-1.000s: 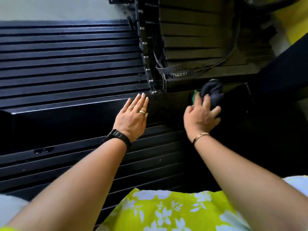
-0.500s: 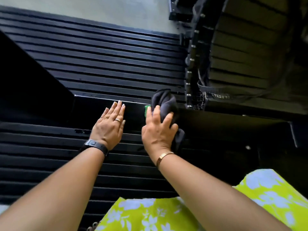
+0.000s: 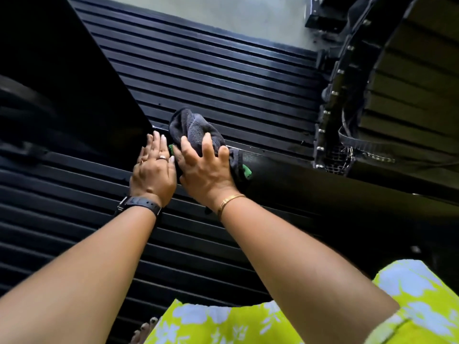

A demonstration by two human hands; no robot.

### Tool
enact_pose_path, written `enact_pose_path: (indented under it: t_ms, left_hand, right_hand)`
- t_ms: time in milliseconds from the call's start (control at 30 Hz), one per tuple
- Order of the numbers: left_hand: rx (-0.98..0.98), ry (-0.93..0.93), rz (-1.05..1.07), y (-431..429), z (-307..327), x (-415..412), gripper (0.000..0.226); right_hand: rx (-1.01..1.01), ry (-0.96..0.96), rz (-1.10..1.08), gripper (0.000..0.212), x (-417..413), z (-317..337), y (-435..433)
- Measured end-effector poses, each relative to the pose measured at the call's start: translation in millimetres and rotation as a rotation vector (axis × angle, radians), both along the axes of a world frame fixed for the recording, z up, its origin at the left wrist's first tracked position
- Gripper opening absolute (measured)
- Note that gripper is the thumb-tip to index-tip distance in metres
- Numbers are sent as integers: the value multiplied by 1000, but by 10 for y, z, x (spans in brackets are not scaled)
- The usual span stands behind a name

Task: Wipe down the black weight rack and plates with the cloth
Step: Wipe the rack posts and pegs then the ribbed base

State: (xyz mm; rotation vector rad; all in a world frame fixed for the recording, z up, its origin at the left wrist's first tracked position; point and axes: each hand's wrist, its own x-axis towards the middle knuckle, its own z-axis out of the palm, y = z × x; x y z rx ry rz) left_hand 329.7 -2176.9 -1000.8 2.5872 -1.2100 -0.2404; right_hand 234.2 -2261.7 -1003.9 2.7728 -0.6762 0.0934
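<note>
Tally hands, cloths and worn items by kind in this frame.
hands: 2, left hand and right hand
cloth: 1, dark grey, in the right hand's grip
watch: 1, left wrist
bracelet: 1, right wrist
rings: 2, left hand
Total: 7

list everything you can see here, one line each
cloth: 1, dark grey, green tag, on rack ledge
rack: 1, black, slatted, across view
panel: 1, black, upper left
mesh: 1, silvery, right
floor: 1, pale, top
dress: 1, yellow, white flowers, bottom
watch: 1, black, left wrist
bracelet: 1, gold, right wrist
left grip: 1, bare, flat on rack
right grip: 1, bare, holds cloth
</note>
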Motion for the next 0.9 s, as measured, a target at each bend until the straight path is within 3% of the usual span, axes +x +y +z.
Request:
enact_pose_path:
  t_ms: [133, 367, 500, 667, 900]
  left_hand:
    - [-18, -2, -79, -264, 18, -115, 65]
    - [-7, 2, -223, -754, 118, -372, 66]
    - [65, 29, -275, -821, 163, -485, 55]
    - [58, 21, -387, -862, 409, -631, 56]
    - [76, 0, -379, -884, 1006, -883, 56]
  right_hand:
    - [56, -121, -32, 57, -327, -10, -248]
    - [118, -330, -545, 46, -926, 21, -771]
    - [0, -340, -452, 58, -1106, 3, -782]
    - [105, -440, -427, 76, -1213, 240, -642]
    - [134, -488, -445, 78, -1377, 944, -671]
